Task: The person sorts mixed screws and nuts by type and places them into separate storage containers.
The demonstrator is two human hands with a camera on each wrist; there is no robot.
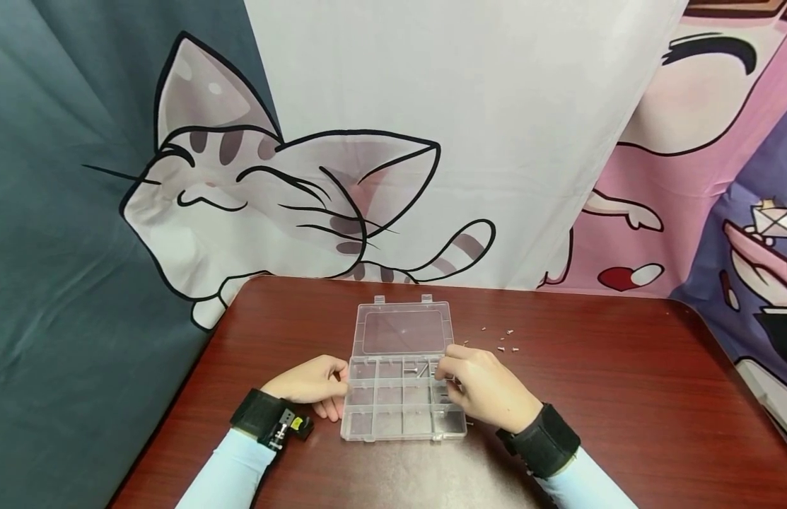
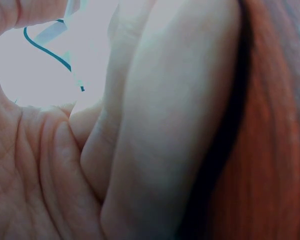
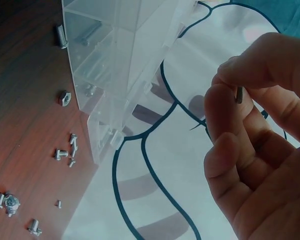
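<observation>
A clear plastic compartment box (image 1: pixel 385 406) lies on the table with its lid folded back. My left hand (image 1: pixel 312 385) holds the box's left edge, thumb and forefinger at the wall; its curled fingers (image 2: pixel 165 115) fill the left wrist view. Over the right-hand column of compartments, my right hand (image 1: pixel 485 382) pinches a small metal piece (image 3: pixel 239 95) between thumb and fingertips; most of it is hidden by the fingers. Long screws (image 1: pixel 421 370) lie in a back-row compartment, and more metal parts show through the box wall in the right wrist view.
Several small screws (image 1: pixel 510 331) lie scattered on the red-brown table (image 1: pixel 597 396) behind and right of the box. A nut (image 3: pixel 65 98) and a bolt (image 3: pixel 61 37) lie close beside the box. A cat-print curtain (image 1: pixel 399 212) hangs behind the table's far edge.
</observation>
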